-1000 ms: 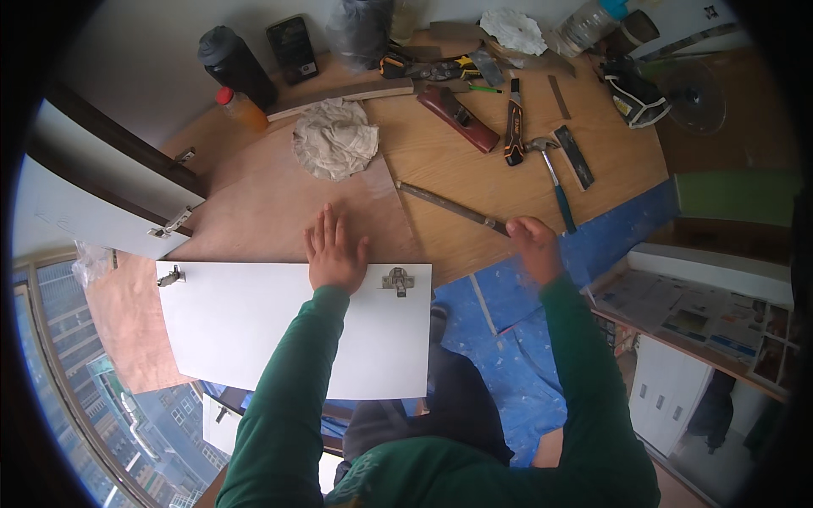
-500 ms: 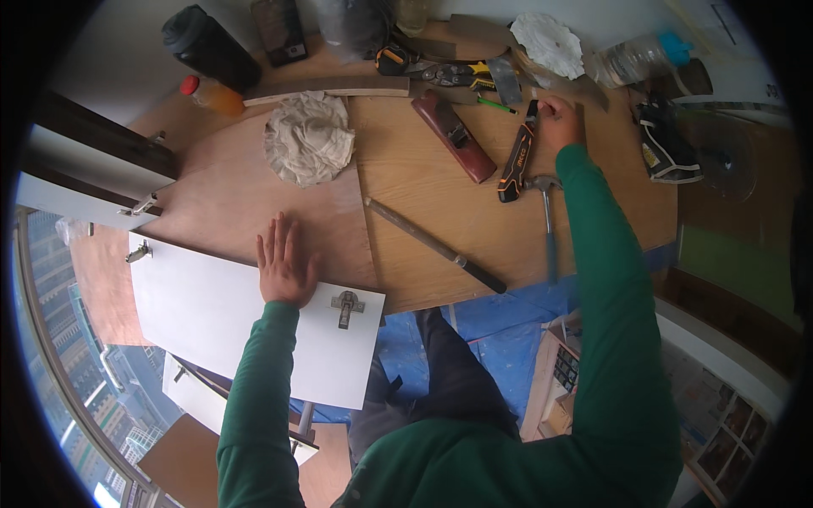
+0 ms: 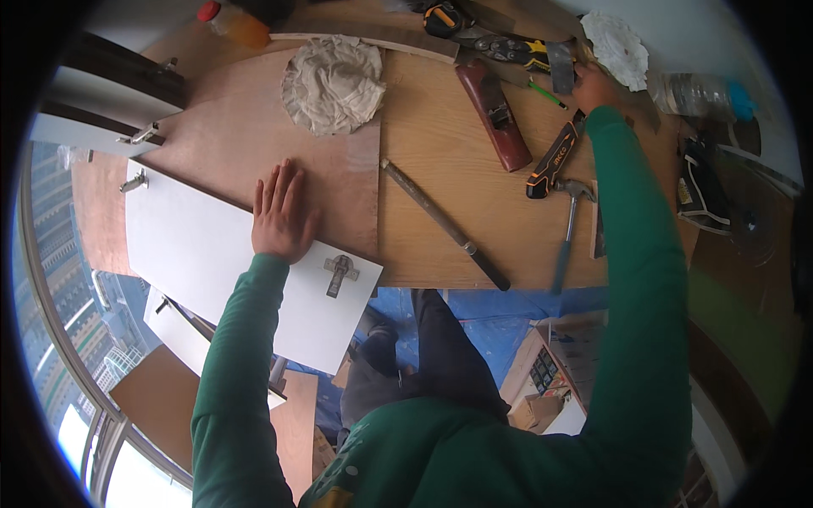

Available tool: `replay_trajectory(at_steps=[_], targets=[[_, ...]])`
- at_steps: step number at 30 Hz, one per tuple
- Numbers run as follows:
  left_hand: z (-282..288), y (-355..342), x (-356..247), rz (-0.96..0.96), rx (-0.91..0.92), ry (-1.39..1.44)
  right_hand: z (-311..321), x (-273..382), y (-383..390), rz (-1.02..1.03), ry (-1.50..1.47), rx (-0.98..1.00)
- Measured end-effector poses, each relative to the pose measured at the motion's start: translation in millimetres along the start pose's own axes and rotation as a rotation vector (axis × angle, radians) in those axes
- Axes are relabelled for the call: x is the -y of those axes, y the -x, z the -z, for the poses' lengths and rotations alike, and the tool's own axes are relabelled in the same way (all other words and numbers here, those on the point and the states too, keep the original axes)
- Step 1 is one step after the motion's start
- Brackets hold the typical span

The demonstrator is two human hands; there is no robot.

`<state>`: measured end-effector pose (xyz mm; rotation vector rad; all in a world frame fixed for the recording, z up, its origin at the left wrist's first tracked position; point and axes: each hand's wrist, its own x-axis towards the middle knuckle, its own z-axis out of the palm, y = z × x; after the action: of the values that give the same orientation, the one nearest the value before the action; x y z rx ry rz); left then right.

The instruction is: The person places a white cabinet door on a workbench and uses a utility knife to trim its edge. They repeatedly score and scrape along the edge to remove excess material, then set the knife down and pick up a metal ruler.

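My left hand (image 3: 284,213) lies flat with fingers stretched over the far edge of a white panel (image 3: 212,245) onto a thin brown board (image 3: 229,118). A metal cabinet hinge (image 3: 341,273) is on the panel just right of that hand. My right hand (image 3: 597,88) reaches to the back right, its fingers bent beside a grey strip (image 3: 560,68) and tin snips (image 3: 508,46). Its fingertips are partly hidden, so what they grip does not show. Just below it lie a black and orange cutter knife (image 3: 555,159) and a claw hammer (image 3: 568,233).
On the bench are a dark red hand plane (image 3: 495,118), a green pencil (image 3: 549,93), a long grey rod with a dark end (image 3: 445,224) and a crumpled cloth (image 3: 332,85). A blue-capped bottle (image 3: 699,95) lies at the right. Blue sheeting (image 3: 474,322) covers the floor.
My right hand has moved from beside the cutter knife's far end farther back, to the grey strip and tin snips. My left hand stays flat on the panel. The whole view has shifted and turned slightly.
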<state>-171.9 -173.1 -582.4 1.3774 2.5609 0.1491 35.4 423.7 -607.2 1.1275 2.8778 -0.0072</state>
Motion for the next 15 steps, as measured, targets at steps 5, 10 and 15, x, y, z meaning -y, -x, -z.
replay_trajectory(at_steps=[5,10,15], targets=[[-4.4,2.0,6.5,0.002,-0.046,0.047,-24.2,-36.8,-24.2,0.178,0.084,-0.064],[-7.0,2.9,12.0,-0.026,-0.081,0.011,-38.6,-71.1,-57.1,0.192,-0.112,0.104],[-13.2,3.5,12.4,-0.062,-0.141,-0.023,-51.1,-107.5,-87.1,0.216,-0.244,0.246]])
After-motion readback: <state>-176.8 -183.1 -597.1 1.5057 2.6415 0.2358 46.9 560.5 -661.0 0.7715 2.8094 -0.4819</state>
